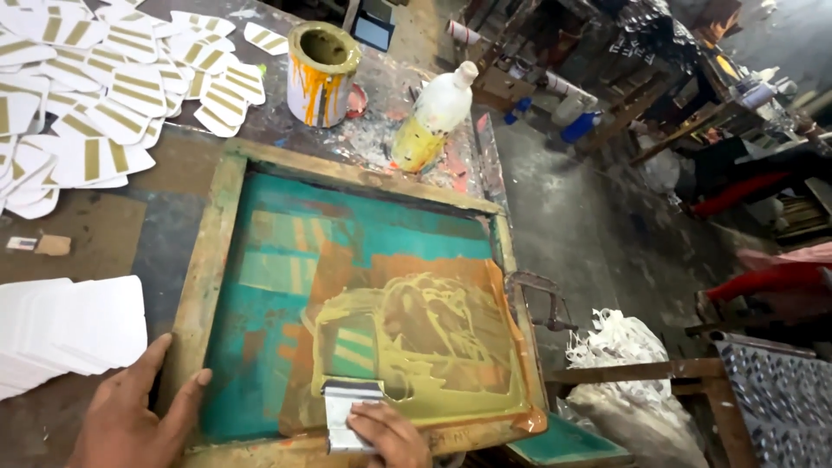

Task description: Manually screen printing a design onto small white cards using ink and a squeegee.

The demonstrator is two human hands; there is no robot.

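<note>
A wooden-framed printing screen (206, 260) with teal mesh lies flat on the workbench, smeared with olive-gold ink (416, 347) at its near right. My right hand (387, 433) grips a small metal squeegee (345, 407) standing at the ink's near edge. My left hand (130, 416) rests on the bench at the frame's near left corner, thumb against the wood, fingers apart. A stack of blank white cards (65, 329) lies just left of that hand.
Many printed white cards with gold stripes (95, 95) are spread at the far left. A paint-dripped tin (319, 74) and a white plastic bottle (431, 117) stand beyond the frame. The bench edge drops to a concrete floor on the right, with a white sack (624, 364).
</note>
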